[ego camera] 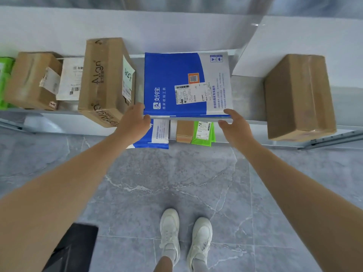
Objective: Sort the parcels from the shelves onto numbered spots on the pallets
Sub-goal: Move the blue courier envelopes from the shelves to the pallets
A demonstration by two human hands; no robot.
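Observation:
A flat blue and white parcel with a shipping label lies on the upper shelf, straight ahead of me. My left hand grips its near left corner, fingers on top and thumb at the edge. My right hand touches the near right corner with its fingertips, the thumb spread apart below the shelf's front lip.
A tall brown box stands just left of the parcel, then a white bag, a smaller brown box and a green bag. Right stands another brown box. A lower shelf holds a blue-white parcel, a small box and a green bag.

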